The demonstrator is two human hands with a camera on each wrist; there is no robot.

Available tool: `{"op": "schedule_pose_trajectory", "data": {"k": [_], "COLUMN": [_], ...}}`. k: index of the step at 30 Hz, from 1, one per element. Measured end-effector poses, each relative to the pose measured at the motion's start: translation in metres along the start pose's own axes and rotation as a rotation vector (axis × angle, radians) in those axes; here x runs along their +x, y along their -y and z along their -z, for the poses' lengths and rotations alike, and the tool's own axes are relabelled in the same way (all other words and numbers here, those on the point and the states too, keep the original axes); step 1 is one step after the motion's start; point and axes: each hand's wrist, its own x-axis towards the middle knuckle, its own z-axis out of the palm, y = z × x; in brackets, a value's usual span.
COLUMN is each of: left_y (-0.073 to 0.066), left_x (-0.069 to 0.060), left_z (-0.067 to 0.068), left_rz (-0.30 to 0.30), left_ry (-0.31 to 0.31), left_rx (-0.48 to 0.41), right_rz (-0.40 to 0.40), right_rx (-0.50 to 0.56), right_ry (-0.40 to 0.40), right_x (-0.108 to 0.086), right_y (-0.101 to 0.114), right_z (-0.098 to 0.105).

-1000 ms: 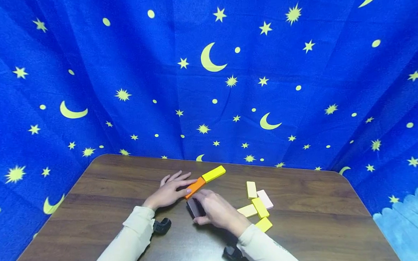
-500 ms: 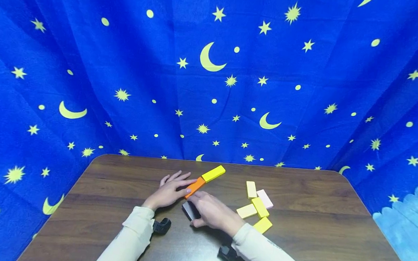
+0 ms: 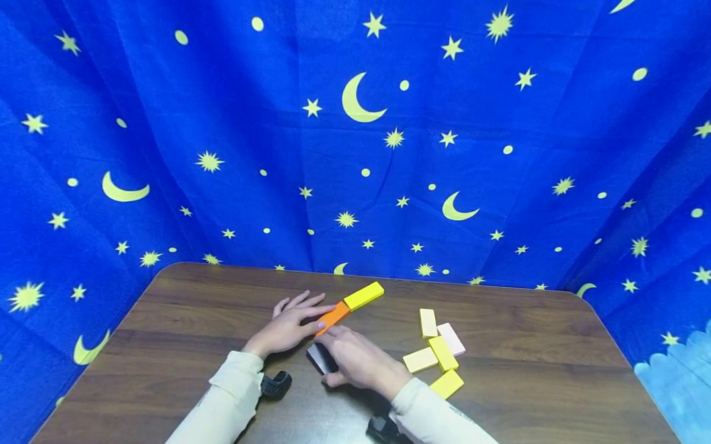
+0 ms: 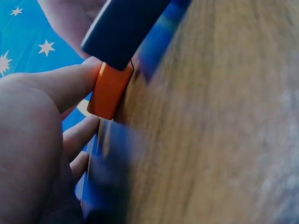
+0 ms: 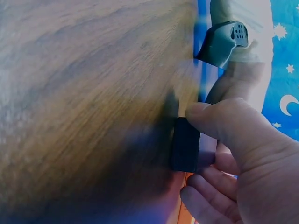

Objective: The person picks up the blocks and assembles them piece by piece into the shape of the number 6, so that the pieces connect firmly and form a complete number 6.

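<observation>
My left hand [image 3: 285,328] lies on the table with fingers spread. Its thumb and index finger touch the left side of an orange block [image 3: 332,319], which also shows in the left wrist view [image 4: 110,91]. A yellow block [image 3: 364,296] sits end to end with the orange one, beyond it. Between thumb and fingertips, my right hand [image 3: 364,365] holds a black block [image 3: 318,359] near the orange block's close end, at an angle to it. In the right wrist view the thumb presses one end of this block [image 5: 184,144]; fingers cover part of it.
To the right lies a loose cluster: a pale yellow block [image 3: 427,323], a pink block [image 3: 452,339], a yellow block [image 3: 443,352], a cream block [image 3: 421,360] and another yellow block [image 3: 447,384]. A blue star-and-moon curtain [image 3: 275,145] hangs behind the wooden table [image 3: 533,375].
My right hand has shifted slightly left with the black block, baring more of its top. The left hand, the orange block and the yellow block beyond it have stayed put.
</observation>
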Motion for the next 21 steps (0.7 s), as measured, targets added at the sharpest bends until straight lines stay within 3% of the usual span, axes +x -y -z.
{"op": "schedule_pose_trajectory", "data": {"k": [21], "left_y": [-0.0009], "left_x": [0.0004], "left_z": [0.0009], "left_rz": [0.017], "left_ry": [0.013], "left_rx": [-0.002], "right_rz": [-0.021], "right_rx": [0.083], "right_ry": [-0.051], "right_x": [-0.0053], "right_y": [-0.0088], "right_z": [-0.0066]}}
